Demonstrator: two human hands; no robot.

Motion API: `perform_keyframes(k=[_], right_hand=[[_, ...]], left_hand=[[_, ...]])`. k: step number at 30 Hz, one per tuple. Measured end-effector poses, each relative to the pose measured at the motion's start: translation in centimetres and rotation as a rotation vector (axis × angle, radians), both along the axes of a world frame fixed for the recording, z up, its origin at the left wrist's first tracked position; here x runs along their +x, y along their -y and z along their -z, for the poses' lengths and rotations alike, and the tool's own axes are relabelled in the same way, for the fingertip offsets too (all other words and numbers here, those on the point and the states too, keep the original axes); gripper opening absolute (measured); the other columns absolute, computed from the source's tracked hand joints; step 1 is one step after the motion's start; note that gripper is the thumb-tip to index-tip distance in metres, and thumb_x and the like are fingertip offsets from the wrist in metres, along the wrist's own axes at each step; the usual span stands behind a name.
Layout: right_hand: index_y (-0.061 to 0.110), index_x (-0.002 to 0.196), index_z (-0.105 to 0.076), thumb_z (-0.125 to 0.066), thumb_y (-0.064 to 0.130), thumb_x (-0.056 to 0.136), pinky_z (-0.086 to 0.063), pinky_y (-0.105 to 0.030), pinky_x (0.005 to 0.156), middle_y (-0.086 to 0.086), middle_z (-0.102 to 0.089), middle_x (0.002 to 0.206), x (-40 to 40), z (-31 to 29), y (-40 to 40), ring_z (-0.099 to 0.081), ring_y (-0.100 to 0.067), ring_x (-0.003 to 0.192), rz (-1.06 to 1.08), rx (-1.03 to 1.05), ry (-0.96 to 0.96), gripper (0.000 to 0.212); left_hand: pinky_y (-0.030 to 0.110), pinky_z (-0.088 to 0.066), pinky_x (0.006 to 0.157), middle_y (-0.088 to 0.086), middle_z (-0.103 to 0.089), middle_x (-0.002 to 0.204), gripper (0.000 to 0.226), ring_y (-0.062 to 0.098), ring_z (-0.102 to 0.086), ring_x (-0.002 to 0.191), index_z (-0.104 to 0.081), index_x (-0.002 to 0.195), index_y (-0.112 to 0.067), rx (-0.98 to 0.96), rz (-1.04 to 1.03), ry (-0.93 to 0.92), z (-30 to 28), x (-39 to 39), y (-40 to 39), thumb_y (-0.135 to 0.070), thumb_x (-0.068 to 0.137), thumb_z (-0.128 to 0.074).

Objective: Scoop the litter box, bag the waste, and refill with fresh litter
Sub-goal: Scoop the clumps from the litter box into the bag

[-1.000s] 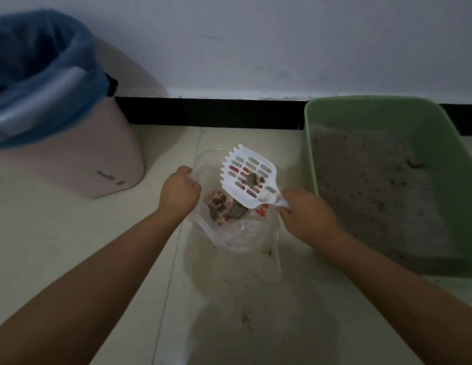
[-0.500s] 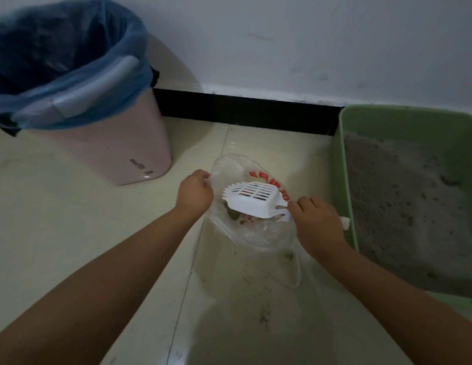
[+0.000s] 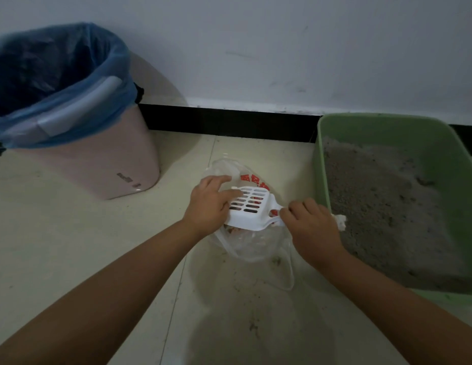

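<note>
- Closest to the camera, two bare forearms are seen reaching forward over the pale floor tiles [image 3: 71,233], where some dark crumbs are scattered between them.
- The right hand [image 3: 312,227] is curled around the handle of the white scoop [image 3: 252,209]; the handle end is seen sticking out behind the hand, just beside the box wall.
- The left hand [image 3: 209,201] is laid on the left edge of the scoop head, with its fingers stretched over the slots. It cannot be told whether the bag edge is also pinched under it.
- The two hands are kept apart, with the scoop head between them.
- The scoop is held over the open mouth of the clear plastic bag [image 3: 253,246], which is marked with red print. The bag is placed on the floor directly under and between the hands, and some dark waste is visible inside it, below the scoop.
- To the right of the right hand, the green litter box [image 3: 387,127] is found, touching the hand's far side or very near it. It is filled with grey litter [image 3: 374,206], heaped higher toward the far wall.
- Beyond the left hand and well apart from it, a pink bin [image 3: 97,167] is standing, lined with a blue bag [image 3: 58,83].
- Behind everything, a black skirting strip [image 3: 229,122] is seen under a white wall [image 3: 256,48].
</note>
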State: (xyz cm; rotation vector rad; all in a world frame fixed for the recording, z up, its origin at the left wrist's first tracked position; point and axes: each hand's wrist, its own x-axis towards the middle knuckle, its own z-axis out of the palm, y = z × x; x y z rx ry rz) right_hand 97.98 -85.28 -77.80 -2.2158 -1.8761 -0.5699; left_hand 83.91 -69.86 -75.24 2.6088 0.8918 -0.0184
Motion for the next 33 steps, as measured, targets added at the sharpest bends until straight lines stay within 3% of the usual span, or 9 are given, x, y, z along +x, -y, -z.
perform_keyframes(k=[6,10,13,18,22,25,27,31,33], right_hand=[[0.015,0.078,-0.036,-0.040,0.009,0.066,-0.038,-0.022,0.043,-0.002,-0.059,0.057,-0.2,-0.6,-0.1,-0.055,-0.020,0.050,-0.037,0.035,0.017,0.014],[0.014,0.079,-0.038,-0.037,0.009,0.065,-0.039,-0.021,0.043,-0.003,-0.059,0.057,0.2,-0.5,0.1,-0.055,-0.021,0.049,-0.023,0.016,-0.036,0.015],[0.010,0.070,-0.057,-0.032,0.011,0.061,-0.040,-0.019,0.042,-0.006,-0.059,0.054,1.4,-1.8,0.3,-0.056,-0.020,0.048,0.061,-0.051,-0.069,0.027],[0.002,0.065,-0.065,-0.051,0.005,0.061,-0.043,-0.026,0.046,-0.014,-0.062,0.055,6.1,-3.6,4.3,-0.057,-0.027,0.052,0.307,-0.121,-0.112,0.014],[-0.006,0.079,-0.061,-0.041,0.011,0.072,-0.048,-0.034,0.050,-0.025,-0.063,0.058,9.3,-5.1,9.3,-0.060,-0.037,0.052,0.646,-0.220,-0.206,0.027],[-0.004,0.111,-0.049,-0.040,0.013,0.092,-0.047,-0.041,0.074,-0.032,-0.062,0.102,11.2,-6.0,12.5,-0.062,-0.043,0.092,0.953,-0.361,-0.437,0.027],[-0.003,0.117,-0.048,-0.044,0.019,0.095,-0.045,-0.040,0.083,-0.029,-0.058,0.115,11.8,-6.4,14.4,-0.057,-0.040,0.105,1.092,-0.400,-0.593,0.032],[-0.003,0.121,-0.053,-0.042,0.026,0.097,-0.045,-0.037,0.085,-0.027,-0.060,0.117,13.5,-6.6,16.3,-0.058,-0.038,0.106,1.163,-0.490,-0.640,0.040],[-0.004,0.124,-0.052,-0.040,0.026,0.098,-0.046,-0.032,0.069,-0.026,-0.062,0.108,14.8,-7.1,16.3,-0.059,-0.035,0.090,1.179,-0.569,-0.668,0.041]], left_hand=[[0.033,-0.011,0.114,-0.002,-0.020,0.153,0.052,0.022,-0.011,0.141,-0.039,0.139,-0.034,-0.008,0.047,-0.160,-0.4,0.9,0.1,-0.010,0.093,-0.039],[0.033,-0.009,0.115,-0.002,-0.020,0.153,0.052,0.022,-0.011,0.141,-0.037,0.140,-0.034,0.038,0.042,-0.149,-1.0,0.9,0.1,-0.011,0.093,-0.040],[0.036,-0.013,0.115,0.004,-0.027,0.151,0.051,0.025,-0.016,0.140,-0.040,0.140,-0.025,0.047,-0.007,0.021,-1.6,0.8,0.0,-0.008,0.092,-0.041],[0.039,-0.028,0.108,0.015,-0.046,0.138,0.045,0.031,-0.034,0.131,-0.052,0.131,-0.007,0.123,0.005,0.266,-1.4,3.1,0.6,-0.010,0.089,-0.038],[0.041,-0.043,0.095,0.025,-0.061,0.112,0.049,0.042,-0.055,0.108,-0.064,0.112,0.003,0.135,0.204,0.307,0.0,7.4,3.0,-0.022,0.083,-0.032],[0.034,-0.039,0.090,0.023,-0.068,0.091,0.041,0.032,-0.056,0.097,-0.070,0.094,0.004,0.234,0.399,0.343,1.3,11.2,5.4,-0.019,0.078,-0.039],[0.034,-0.051,0.083,0.021,-0.070,0.091,0.042,0.032,-0.063,0.095,-0.072,0.090,0.001,0.287,0.506,0.279,1.6,13.3,6.8,-0.022,0.078,-0.039],[0.036,-0.056,0.071,0.014,-0.069,0.085,0.042,0.031,-0.069,0.078,-0.072,0.085,-0.004,0.304,0.609,0.195,2.6,16.0,8.3,-0.027,0.074,-0.038],[0.028,-0.054,0.069,0.011,-0.066,0.078,0.041,0.028,-0.066,0.071,-0.072,0.081,-0.006,0.280,0.589,0.240,2.8,17.0,8.2,-0.027,0.072,-0.038]])
